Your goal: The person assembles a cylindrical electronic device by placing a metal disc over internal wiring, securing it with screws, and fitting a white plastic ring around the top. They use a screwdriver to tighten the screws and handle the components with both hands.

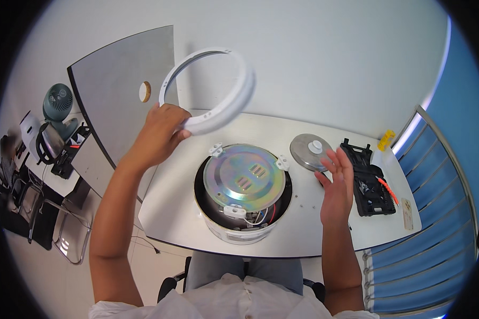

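Note:
My left hand (164, 134) grips the lower left part of a white plastic ring (226, 109), holding it tilted in the air above the table's far left side. Below it stands a round white appliance body (239, 235), upside down by its look. Its shiny, iridescent metal plate (243, 178) has slots and white plastic lugs round the edge. Coloured wires (261, 217) show in the gap at the near side. My right hand (337, 186) is raised over the table to the right of the appliance, fingers spread and holding nothing. Just beyond it lies a metal lid (307, 151) with a white knob.
A black tool case (375, 196) lies open at the right with an orange-red tool (388, 190) on it. Several small screws (302, 206) lie beside the appliance. A yellow object (386, 140) is at the far right corner. A grey partition (120, 85) and metal railing (457, 175) flank the white table (170, 212).

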{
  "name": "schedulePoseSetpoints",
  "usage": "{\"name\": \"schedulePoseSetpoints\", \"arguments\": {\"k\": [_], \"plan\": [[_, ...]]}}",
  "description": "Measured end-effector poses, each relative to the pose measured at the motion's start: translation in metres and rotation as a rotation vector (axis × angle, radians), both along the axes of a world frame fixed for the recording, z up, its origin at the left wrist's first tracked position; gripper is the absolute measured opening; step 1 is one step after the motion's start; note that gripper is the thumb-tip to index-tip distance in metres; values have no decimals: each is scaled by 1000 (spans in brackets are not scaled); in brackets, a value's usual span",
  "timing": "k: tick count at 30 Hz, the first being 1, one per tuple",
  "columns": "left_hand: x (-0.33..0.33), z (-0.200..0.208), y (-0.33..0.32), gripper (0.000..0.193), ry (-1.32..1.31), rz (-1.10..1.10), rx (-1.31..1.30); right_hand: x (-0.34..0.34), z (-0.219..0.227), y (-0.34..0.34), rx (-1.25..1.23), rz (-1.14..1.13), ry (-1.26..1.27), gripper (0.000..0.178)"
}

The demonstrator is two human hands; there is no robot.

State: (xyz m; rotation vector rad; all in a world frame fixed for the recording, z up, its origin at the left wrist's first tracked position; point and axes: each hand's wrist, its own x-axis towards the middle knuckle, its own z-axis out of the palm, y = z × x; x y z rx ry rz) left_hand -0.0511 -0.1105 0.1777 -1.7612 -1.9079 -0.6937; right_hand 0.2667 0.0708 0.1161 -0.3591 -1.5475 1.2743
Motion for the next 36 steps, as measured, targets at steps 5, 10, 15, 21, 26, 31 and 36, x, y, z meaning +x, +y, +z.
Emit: {"name": "schedulePoseSetpoints", "arguments": {"k": [5, 10, 15, 21, 26, 31, 36], "plan": [[75, 21, -26, 36, 224, -113, -73, -14, 37, -11, 219, 79, -74, 89], [109, 7, -32, 35, 287, -215, -156, -25, 29, -3, 178, 297, -111, 105], [122, -8, -38, 37, 236, -240, -148, -24, 6, -15, 194, 268, -78, 88], [120, -36, -38, 44, 148, -270, -20, -29, -33, -20, 203, 159, -15, 82], [104, -75, -22, 45, 4, -353, 199, -42, -50, -26, 131, 244, 128, 82], [102, -89, -16, 43, 12, -329, 380, -45, -53, -29, 100, 282, 127, 84], [99, -100, -7, 50, -30, -344, 548, -44, -58, -23, 152, 249, 119, 88]]}}
